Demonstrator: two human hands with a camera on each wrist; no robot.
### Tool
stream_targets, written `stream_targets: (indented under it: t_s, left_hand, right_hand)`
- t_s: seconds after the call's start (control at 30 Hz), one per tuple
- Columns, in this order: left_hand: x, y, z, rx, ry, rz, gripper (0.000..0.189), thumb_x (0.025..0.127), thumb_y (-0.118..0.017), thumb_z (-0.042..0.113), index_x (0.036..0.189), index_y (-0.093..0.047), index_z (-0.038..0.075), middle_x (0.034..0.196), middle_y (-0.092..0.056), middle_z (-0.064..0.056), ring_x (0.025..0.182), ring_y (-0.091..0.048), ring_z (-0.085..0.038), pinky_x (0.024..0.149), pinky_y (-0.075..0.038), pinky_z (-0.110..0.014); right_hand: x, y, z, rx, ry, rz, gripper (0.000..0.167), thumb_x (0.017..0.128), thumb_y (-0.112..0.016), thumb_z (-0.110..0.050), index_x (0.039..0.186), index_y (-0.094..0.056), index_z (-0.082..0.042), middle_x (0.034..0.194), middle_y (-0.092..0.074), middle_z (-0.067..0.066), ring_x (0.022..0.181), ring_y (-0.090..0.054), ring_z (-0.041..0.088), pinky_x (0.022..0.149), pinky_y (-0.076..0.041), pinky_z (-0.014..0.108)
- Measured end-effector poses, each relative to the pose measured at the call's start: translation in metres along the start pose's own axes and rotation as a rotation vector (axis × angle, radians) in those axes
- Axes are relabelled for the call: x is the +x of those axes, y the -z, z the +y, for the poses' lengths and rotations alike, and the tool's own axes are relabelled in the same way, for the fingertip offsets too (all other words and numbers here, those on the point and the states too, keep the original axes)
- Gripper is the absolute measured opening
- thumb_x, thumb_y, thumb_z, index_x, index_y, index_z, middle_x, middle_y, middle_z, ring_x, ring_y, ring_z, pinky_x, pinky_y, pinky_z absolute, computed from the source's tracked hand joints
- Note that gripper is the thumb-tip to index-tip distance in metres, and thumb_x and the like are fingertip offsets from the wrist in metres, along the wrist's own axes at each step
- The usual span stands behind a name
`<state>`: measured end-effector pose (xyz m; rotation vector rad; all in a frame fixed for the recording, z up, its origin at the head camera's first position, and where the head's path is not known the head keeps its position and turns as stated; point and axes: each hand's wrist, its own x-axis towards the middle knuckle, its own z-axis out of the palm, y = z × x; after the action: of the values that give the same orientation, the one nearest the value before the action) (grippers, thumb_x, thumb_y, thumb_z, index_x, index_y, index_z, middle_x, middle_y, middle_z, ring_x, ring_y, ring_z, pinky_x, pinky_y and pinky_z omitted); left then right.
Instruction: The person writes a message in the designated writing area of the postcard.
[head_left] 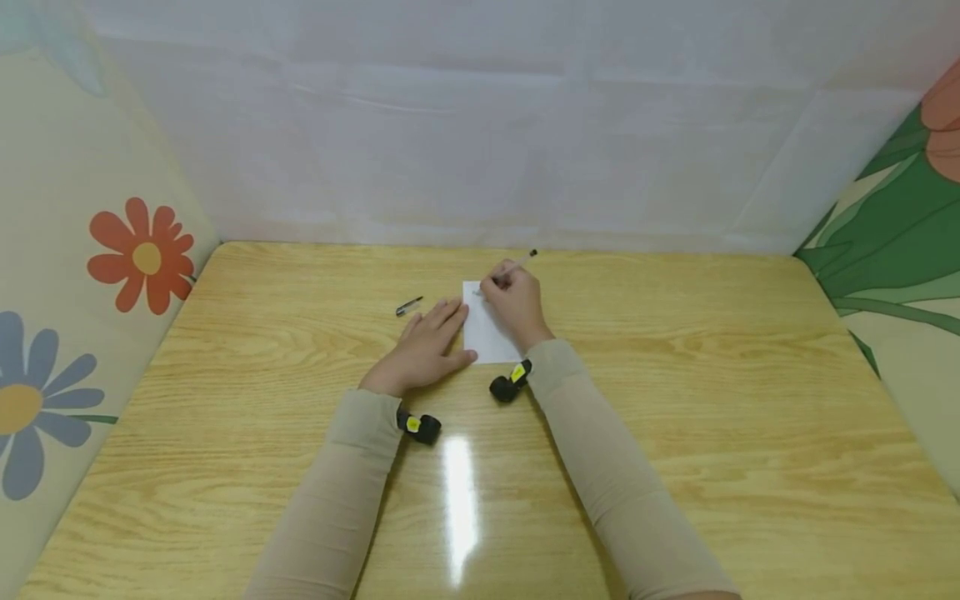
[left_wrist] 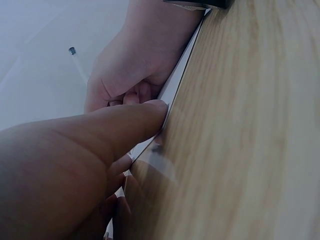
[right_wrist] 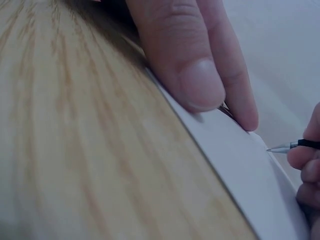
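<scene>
A white sheet of paper [head_left: 491, 337] lies on the wooden table in front of the person. The right hand [head_left: 517, 307] pinches a pen [head_left: 522, 262] with a clear barrel and a black end. In the right wrist view the pen's metal tip [right_wrist: 280, 148] points down at the paper [right_wrist: 225, 150], near its far part. The left hand [head_left: 429, 346] rests flat with spread fingers, its thumb and fingertips on the paper's left edge. From the left wrist, the left thumb [left_wrist: 135, 125] presses the near edge of the sheet.
A pen cap [head_left: 409, 306] with a black clip lies left of the paper, just beyond the left hand. A white sheet of cloth [head_left: 450, 125] hangs behind the table [head_left: 712, 400]. Flower-painted panels [head_left: 45, 250] stand at both sides.
</scene>
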<state>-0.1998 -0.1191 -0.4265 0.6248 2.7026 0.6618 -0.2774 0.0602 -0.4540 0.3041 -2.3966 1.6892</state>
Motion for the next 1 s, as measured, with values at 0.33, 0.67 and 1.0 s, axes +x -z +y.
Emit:
stream_targets:
  t_s: [0.33, 0.67, 1.0]
  left_hand:
    - [0.0019, -0.001, -0.0014, 0.003, -0.005, 0.005, 0.079, 0.104, -0.054, 0.04, 0.161, -0.015, 0.002, 0.17, -0.006, -0.015, 0.156, -0.001, -0.034, 0.123, 0.005, -0.056]
    - [0.0008, -0.0001, -0.0001, 0.005, -0.015, 0.015, 0.079, 0.104, -0.055, 0.039, 0.161, -0.016, 0.001, 0.169, -0.008, -0.016, 0.156, -0.002, -0.035, 0.123, 0.004, -0.057]
    - [0.0015, -0.0006, 0.0, 0.001, -0.003, 0.009, 0.079, 0.104, -0.055, 0.039, 0.161, -0.016, 0.002, 0.169, -0.007, -0.015, 0.156, -0.001, -0.035, 0.123, 0.005, -0.057]
  right_hand:
    - [0.0003, -0.0001, -0.0004, 0.003, -0.006, -0.006, 0.013, 0.094, -0.062, -0.009, 0.086, -0.069, -0.002, 0.083, -0.065, 0.006, 0.072, -0.06, 0.015, 0.065, -0.05, 0.023]
    - [-0.0007, -0.0005, 0.0, -0.019, 0.0, 0.013, 0.012, 0.093, -0.062, -0.009, 0.082, -0.067, -0.004, 0.078, -0.062, 0.006, 0.069, -0.055, 0.015, 0.063, -0.046, 0.024]
    - [-0.0009, 0.001, -0.0009, 0.054, 0.002, 0.131, 0.013, 0.091, -0.062, -0.005, 0.08, -0.069, -0.001, 0.079, -0.062, 0.005, 0.07, -0.054, 0.015, 0.062, -0.045, 0.022]
